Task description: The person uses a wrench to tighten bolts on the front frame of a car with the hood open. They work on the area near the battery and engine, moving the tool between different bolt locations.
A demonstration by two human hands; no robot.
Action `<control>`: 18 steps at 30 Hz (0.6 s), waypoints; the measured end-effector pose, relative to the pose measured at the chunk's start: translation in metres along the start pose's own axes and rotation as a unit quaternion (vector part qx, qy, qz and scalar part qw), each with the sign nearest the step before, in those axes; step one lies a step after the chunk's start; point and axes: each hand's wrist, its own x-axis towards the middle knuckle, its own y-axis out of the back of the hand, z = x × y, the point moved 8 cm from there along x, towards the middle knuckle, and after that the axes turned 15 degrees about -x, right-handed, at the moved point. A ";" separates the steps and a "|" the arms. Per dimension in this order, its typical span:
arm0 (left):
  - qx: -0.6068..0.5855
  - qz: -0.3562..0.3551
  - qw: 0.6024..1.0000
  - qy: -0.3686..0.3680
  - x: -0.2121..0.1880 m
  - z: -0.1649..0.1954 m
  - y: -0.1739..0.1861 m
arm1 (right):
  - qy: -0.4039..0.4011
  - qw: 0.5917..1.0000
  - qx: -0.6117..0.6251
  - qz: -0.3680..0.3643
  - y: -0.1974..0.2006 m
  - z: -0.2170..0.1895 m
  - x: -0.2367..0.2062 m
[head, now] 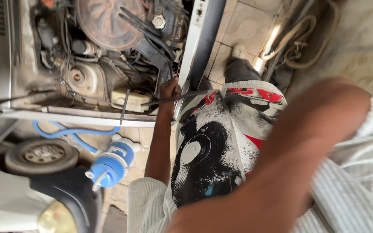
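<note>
Grips a thin dark rod (186,96) in the left hand (169,89), fingers curled shut round it near its middle. Reaches that hand in at the edge of an open engine bay (109,64), just beside the white body panel (195,39) along the bay's side. Holds the rod nearly level across that edge, one end over the bay near a white reservoir (130,98), the other end out over a printed black, white and red garment (221,142).

Keeps the right arm (281,164) bent and blurred close to the camera, striped sleeve at the shoulder; cannot tell the state of its fingers, with the hand out of frame.

Shows a round rusty air cleaner (104,19) deeper in the bay, well apart from the rod. Shows a blue hose (65,131) outside the bay, running to a blue and white canister (111,166), near a wheel (42,155). Shows a shoe (238,51) on a tiled floor (247,26), and coiled hoses (298,39) beyond.
</note>
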 end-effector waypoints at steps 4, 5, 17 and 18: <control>-0.045 0.031 0.998 -0.028 -0.020 -0.012 -0.012 | 0.004 0.999 -0.019 0.031 0.097 -0.061 -0.008; -0.047 0.043 0.997 -0.039 -0.022 -0.012 -0.014 | -0.005 0.999 -0.027 0.036 0.115 -0.069 -0.010; -0.105 0.050 0.986 -0.121 0.015 -0.021 -0.133 | -0.040 0.990 -0.097 0.097 0.228 -0.147 -0.059; -0.105 0.060 0.985 -0.122 0.019 -0.020 -0.144 | -0.037 0.990 -0.097 0.095 0.237 -0.152 -0.062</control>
